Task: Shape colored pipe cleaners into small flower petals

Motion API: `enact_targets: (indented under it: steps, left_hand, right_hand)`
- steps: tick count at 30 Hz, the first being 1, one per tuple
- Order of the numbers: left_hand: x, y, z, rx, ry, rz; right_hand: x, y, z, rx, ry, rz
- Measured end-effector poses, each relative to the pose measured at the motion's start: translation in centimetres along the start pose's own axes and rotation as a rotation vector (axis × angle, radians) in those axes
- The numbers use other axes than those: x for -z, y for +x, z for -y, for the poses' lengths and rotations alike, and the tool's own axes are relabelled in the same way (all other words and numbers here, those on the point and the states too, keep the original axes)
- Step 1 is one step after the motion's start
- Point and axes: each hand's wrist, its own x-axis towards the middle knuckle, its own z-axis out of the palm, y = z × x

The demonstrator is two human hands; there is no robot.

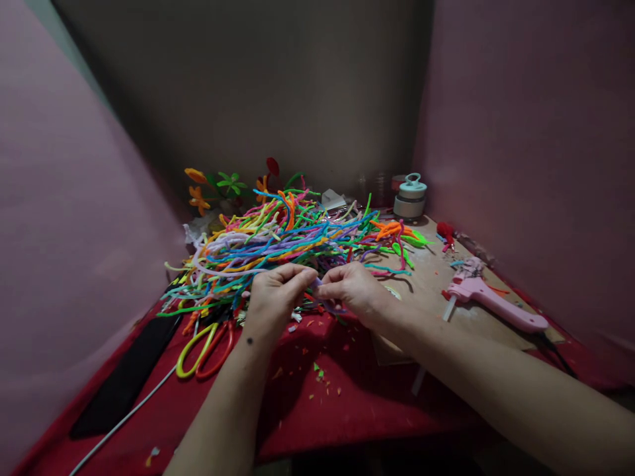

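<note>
At the near edge of the pipe-cleaner pile (282, 248), left hand (276, 292) and right hand (354, 291) both pinch what seems a lilac strand (316, 283).

At 6 o'clock, just below centre, the fingertips of the person's left hand (280, 287) and right hand (350, 289) cover part of a lilac fuzzy craft stem (316, 283). The left forearm is cut off at 7 o'clock, the right at 4. At 8 o'clock, the working end of a tool with yellow and red plastic loop handles (200, 362) is hidden; a thin white cable (126, 414) runs out of frame. Clear objects (372, 182) toward 1 o'clock are too dim to identify.
</note>
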Motion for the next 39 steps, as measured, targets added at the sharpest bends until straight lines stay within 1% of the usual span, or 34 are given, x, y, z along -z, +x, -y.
enact_targets:
  steps: [1,2,3,5,6,7,9,10,12,14,16,18,19,20,21,24,26,27,29,31,34,36,37,39]
  left_hand:
    - [0.1,0.1,0.0,0.048,-0.040,0.011]
    - [0.1,0.2,0.1,0.058,-0.044,0.004]
    - [0.1,0.2,0.1,0.030,-0.010,-0.023]
    - [0.0,0.3,0.3,-0.069,0.118,-0.093]
    - [-0.1,0.3,0.4,-0.104,0.169,-0.112]
    - [-0.2,0.3,0.5,-0.112,0.189,-0.113]
    - [-0.3,0.4,0.5,-0.048,0.117,-0.072]
    - [-0.3,0.5,0.5,-0.003,0.035,-0.050]
    - [-0.1,0.7,0.4,0.056,-0.147,-0.044]
    - [0.2,0.8,0.2,0.094,-0.233,-0.025]
    - [0.5,0.8,0.0,0.129,-0.165,0.074]
    - [0.7,0.7,-0.1,0.128,-0.010,0.202]
    - [0.6,0.5,-0.2,0.094,0.073,0.228]
    - [0.5,0.4,-0.1,0.039,0.154,0.220]
    - [0.3,0.1,-0.1,-0.035,0.238,0.181]
    - [-0.5,-0.5,0.5,-0.334,0.538,-0.022]
    - [-1.0,-0.8,0.9,-0.504,0.738,-0.115]
    - [-1.1,-0.8,1.1,-0.559,0.807,-0.146]
    - [-1.2,-0.8,1.4,-0.601,0.836,-0.193]
    - [-1.1,-0.7,1.5,-0.583,0.758,-0.228]
    - [-1.1,-0.5,1.3,-0.490,0.581,-0.251]
    - [-1.2,-0.5,0.9,-0.367,0.420,-0.259]
    - [-1.2,-0.4,0.8,-0.281,0.298,-0.248]
    - [-1.4,-0.3,0.6,-0.086,-0.016,-0.164]
  right_hand:
    - [0.0,0.0,0.0,-0.002,-0.005,0.006]
    - [0.0,0.0,0.0,-0.007,-0.007,0.015]
    - [0.0,0.0,0.0,-0.010,-0.006,0.024]
    - [-0.1,0.0,0.0,-0.010,-0.005,0.034]
    - [-0.1,0.0,0.0,-0.009,0.000,0.031]
    - [-0.2,-0.1,0.0,-0.009,0.010,0.024]
    - [-0.2,-0.1,0.1,-0.018,0.045,0.016]
    - [-0.2,0.0,0.1,-0.025,0.073,0.018]
    - [0.0,0.2,0.0,-0.033,0.142,0.029]
    - [0.2,0.4,0.0,-0.022,0.212,0.020]
    - [0.5,0.7,0.0,-0.001,0.248,-0.006]
    - [0.7,0.8,0.1,0.007,0.237,-0.052]
    - [0.7,0.8,0.1,0.012,0.219,-0.075]
    - [0.8,0.8,0.1,0.022,0.199,-0.098]
    - [0.7,0.9,0.1,0.037,0.176,-0.117]
    - [0.6,1.0,-0.2,0.097,0.094,-0.169]
    - [0.5,1.2,-0.5,0.120,0.048,-0.205]
    - [0.4,1.2,-0.6,0.129,0.033,-0.223]
    - [0.3,1.2,-0.7,0.146,0.026,-0.238]
    - [0.2,1.0,-0.7,0.153,0.054,-0.236]
    - [0.1,0.8,-0.4,0.141,0.139,-0.198]
    - [0.2,0.7,-0.1,0.140,0.203,-0.160]
    - [0.2,0.7,0.0,0.139,0.235,-0.139]
    - [0.3,0.8,0.1,0.129,0.306,-0.101]
